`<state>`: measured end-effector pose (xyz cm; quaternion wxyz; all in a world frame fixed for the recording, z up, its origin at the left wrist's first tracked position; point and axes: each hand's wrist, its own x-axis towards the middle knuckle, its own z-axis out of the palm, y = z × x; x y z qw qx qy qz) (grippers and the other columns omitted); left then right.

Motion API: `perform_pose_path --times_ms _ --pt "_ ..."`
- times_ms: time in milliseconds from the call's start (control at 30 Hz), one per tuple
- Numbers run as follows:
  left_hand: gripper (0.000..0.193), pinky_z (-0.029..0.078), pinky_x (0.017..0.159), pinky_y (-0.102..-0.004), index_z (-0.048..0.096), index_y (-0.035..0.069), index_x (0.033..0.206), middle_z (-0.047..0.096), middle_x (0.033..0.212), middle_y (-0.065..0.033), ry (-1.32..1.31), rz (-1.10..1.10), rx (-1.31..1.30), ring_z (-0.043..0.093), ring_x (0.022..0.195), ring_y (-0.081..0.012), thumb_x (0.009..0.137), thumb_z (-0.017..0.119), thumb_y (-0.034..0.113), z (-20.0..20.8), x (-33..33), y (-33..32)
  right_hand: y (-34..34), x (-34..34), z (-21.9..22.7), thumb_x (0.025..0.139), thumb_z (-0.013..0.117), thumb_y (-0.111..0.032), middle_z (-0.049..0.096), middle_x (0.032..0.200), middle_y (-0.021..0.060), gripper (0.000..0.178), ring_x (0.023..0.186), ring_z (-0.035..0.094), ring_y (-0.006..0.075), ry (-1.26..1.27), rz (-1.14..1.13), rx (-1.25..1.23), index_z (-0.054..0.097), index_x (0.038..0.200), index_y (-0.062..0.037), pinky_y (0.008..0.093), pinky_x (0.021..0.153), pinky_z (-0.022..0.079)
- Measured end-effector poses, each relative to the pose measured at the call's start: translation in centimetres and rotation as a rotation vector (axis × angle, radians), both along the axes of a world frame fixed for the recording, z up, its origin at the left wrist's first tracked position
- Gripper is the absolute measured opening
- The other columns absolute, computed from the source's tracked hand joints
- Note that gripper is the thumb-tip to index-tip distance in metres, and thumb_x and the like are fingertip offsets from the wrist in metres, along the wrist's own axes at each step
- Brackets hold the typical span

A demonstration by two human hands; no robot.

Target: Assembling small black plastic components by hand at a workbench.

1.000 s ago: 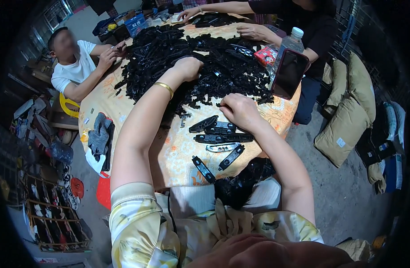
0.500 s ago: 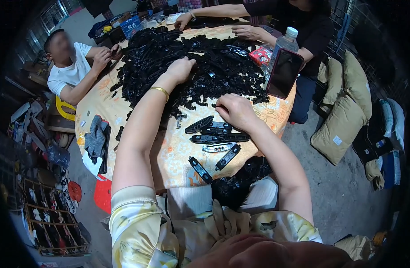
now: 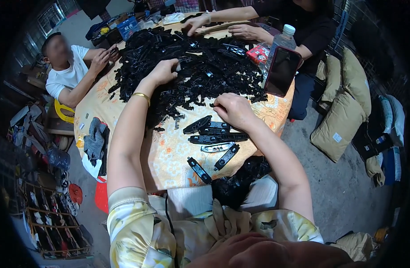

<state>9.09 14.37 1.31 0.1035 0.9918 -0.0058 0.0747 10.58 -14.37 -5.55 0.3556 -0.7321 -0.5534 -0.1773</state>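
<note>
A broad heap of small black plastic parts (image 3: 147, 51) covers the far half of the table. Over its near-left portion is my left hand (image 3: 162, 73), a gold bangle on its wrist, thumb and forefinger apart and nothing visible between them. At the heap's near edge my right hand (image 3: 234, 109) rests with curled fingers pinched together; a bit of black shows at the fingertips, too small to name. Just left of and below it lie several long black plastic housings (image 3: 214, 139), among them one with a pale, shiny rim (image 3: 217, 148).
The round table wears a patterned orange-cream cloth (image 3: 160, 165). A phone (image 3: 282, 73) leans on a clear bottle (image 3: 289, 35) at right. A grey cloth (image 3: 96, 138) lies at left. Two people sit across, handling parts. Tan sacks (image 3: 341, 127) stand on the floor.
My left hand has drawn left across the heap, its thumb and forefinger now apart. My right hand stays nearly in place. The far-right person's hand has shifted slightly right.
</note>
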Motion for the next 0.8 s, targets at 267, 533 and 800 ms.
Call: perform_pose_path --times_ms 267,533,800 --pt "0.034 0.048 0.083 -0.0355 0.059 0.004 0.103 0.060 0.100 -0.0131 -0.014 -0.057 0.004 0.058 0.095 -0.0280 0.070 0.067 -0.001 -1.3 0.8 0.5 0.2 -0.1 0.1 0.074 0.062 -0.012 0.058 0.071 0.0089 0.007 0.072 0.058 0.0275 0.010 0.008 0.003 0.058 0.073 -0.0060 0.0391 0.063 0.047" --pt "0.029 0.047 0.084 -0.0404 0.060 0.004 0.104 0.062 0.103 -0.0165 0.141 0.045 0.202 0.058 0.098 -0.0336 0.076 0.064 0.013 -0.3 2.4 -1.4 0.1 -0.5 0.2 0.074 0.063 -0.013 0.058 0.073 0.0086 0.008 0.073 0.059 0.0273 0.026 -0.006 -0.014 0.059 0.074 -0.0065 0.0388 0.064 0.047" --pt "0.031 0.048 0.082 -0.0392 0.061 0.006 0.099 0.063 0.102 -0.0156 0.184 0.006 0.206 0.059 0.098 -0.0323 0.070 0.069 0.009 -0.7 4.7 -1.1 -0.1 0.7 -0.8 0.072 0.065 -0.013 0.060 0.075 0.0091 0.011 0.075 0.060 0.0288 0.005 0.025 0.030 0.059 0.076 -0.0061 0.0385 0.064 0.049"
